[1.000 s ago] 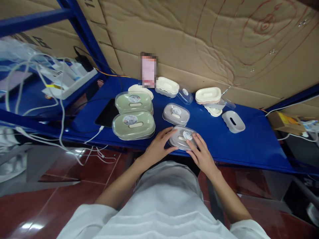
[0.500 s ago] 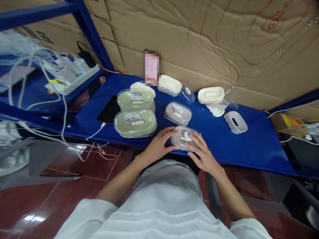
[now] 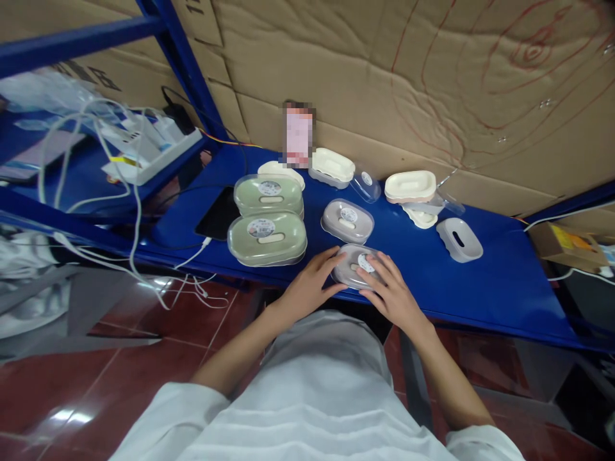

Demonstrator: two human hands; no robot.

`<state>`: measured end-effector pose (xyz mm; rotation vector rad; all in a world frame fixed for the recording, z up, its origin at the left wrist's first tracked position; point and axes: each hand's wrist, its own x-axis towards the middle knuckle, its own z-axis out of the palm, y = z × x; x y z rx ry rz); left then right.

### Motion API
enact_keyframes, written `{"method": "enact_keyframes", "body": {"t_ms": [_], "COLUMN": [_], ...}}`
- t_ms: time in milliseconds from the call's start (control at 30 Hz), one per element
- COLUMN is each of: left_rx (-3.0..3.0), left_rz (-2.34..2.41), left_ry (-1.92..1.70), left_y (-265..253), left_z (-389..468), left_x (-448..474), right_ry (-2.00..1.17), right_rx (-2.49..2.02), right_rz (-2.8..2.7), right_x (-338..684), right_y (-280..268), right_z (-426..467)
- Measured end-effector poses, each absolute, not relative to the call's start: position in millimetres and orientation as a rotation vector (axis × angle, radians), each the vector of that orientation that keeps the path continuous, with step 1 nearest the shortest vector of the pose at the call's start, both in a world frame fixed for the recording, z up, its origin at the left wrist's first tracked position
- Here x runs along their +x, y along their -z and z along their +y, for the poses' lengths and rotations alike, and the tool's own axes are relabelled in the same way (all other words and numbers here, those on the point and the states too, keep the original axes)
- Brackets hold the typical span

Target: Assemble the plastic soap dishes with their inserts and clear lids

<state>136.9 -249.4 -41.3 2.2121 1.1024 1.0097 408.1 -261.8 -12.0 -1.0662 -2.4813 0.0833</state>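
Note:
A grey soap box with a clear lid (image 3: 354,263) lies at the front edge of the blue shelf (image 3: 480,282). My left hand (image 3: 310,283) grips its left side and my right hand (image 3: 393,293) presses on its lid from the right. Just behind it sits a second closed grey soap box (image 3: 346,220). Two green soap boxes (image 3: 267,238) with clear lids lie to the left, one behind the other.
Cream soap box parts (image 3: 409,186), a loose clear lid (image 3: 366,186) and a grey inner tray (image 3: 459,239) lie toward the cardboard wall. A dark phone (image 3: 216,214) on a white cable lies left of the green boxes. A power strip (image 3: 148,150) with cables sits far left.
Both hands stay on the near grey box; my right hand has shifted a little over its lid. The camera has drifted slightly.

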Motion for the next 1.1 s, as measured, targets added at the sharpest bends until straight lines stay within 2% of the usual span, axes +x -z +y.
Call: {"method": "enact_keyframes", "body": {"t_ms": [100,233,300,600,733,867,1100], "left_rx": [2.332,2.376,2.431,2.413,2.415,2.389,2.383], "left_rz": [1.252,1.836,1.956,1.694,1.672,1.631,1.574], "left_ry": [-1.069,-1.299,-1.325,-1.337,-1.337,-1.37,-1.228], "left_y": [41,25,13,11,11,11,-1], "left_z": [-269,-283,-277,-240,-232,-227,-219], "left_x": [115,61,39,27,44,67,106], "right_ry": [-0.05,-0.036,-0.036,-0.233,-0.318,-0.437,-0.228], "right_rx": [-1.064,-1.119,-1.138,-1.043,-1.173,-1.236,-1.407], "right_rz": [-2.483,-2.488,-2.513,-2.482,-2.381,-2.456,-2.311], "right_x": [408,406,402,384,387,390,420], "right_y": [13,16,17,-4,-13,-21,-27], "right_z": [-262,-256,-251,-182,-128,-111,-146]}}
